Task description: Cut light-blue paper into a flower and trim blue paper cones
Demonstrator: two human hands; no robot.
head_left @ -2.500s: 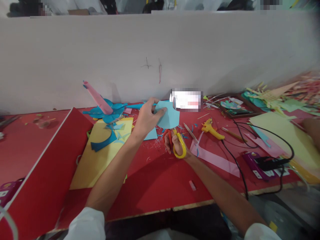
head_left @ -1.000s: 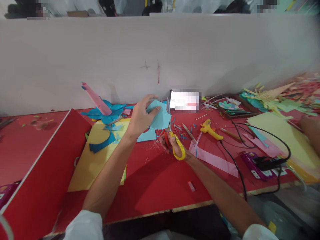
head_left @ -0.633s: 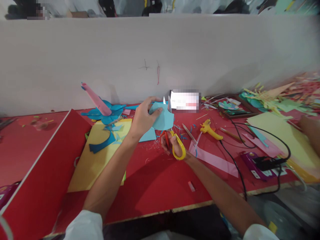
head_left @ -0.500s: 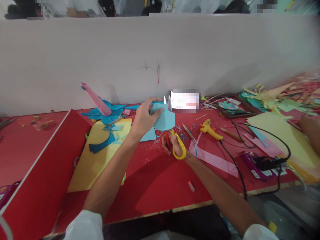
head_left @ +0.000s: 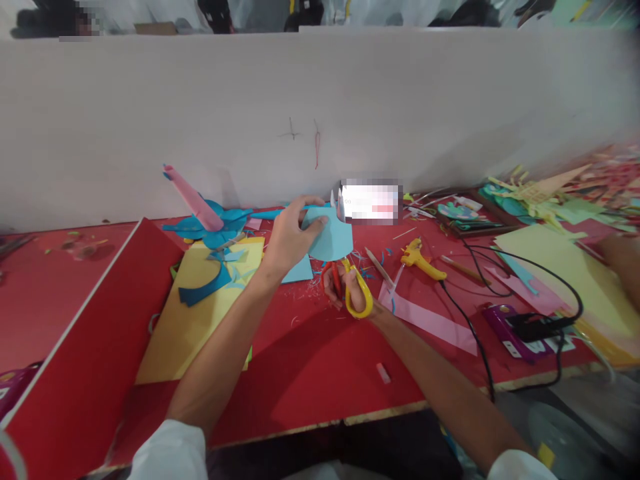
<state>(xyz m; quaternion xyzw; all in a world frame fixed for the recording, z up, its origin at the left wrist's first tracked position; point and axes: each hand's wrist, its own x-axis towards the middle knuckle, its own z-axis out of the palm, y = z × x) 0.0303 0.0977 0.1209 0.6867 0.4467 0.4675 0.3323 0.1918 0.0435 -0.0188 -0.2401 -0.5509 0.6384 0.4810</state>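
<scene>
Between thumb and fingers, my left hand [head_left: 295, 230] pinches a light blue piece of paper [head_left: 331, 239] held up over the red table. My right hand [head_left: 345, 287] grips scissors [head_left: 365, 303] with one yellow and one red handle loop. Their blade tips show just above the paper's upper right edge, a little apart; the paper hides the middle of the blades. Behind the paper lies another light blue sheet [head_left: 299, 270], with small blue cuttings scattered beside it. A pencil [head_left: 379, 264] rests right of the scissors.
A yellow glue gun [head_left: 424, 260] with a black cord lies to the right, near pink paper [head_left: 433, 320] and a purple power box [head_left: 515, 333]. A lit phone [head_left: 370, 200] leans at the wall. Left are yellow sheets [head_left: 170, 340], a blue-and-pink paper craft [head_left: 197, 207] and a red divider [head_left: 100, 347].
The light blue paper has shifted very slightly right. The scissors' tips have moved slightly right with it. Both hands keep their holds.
</scene>
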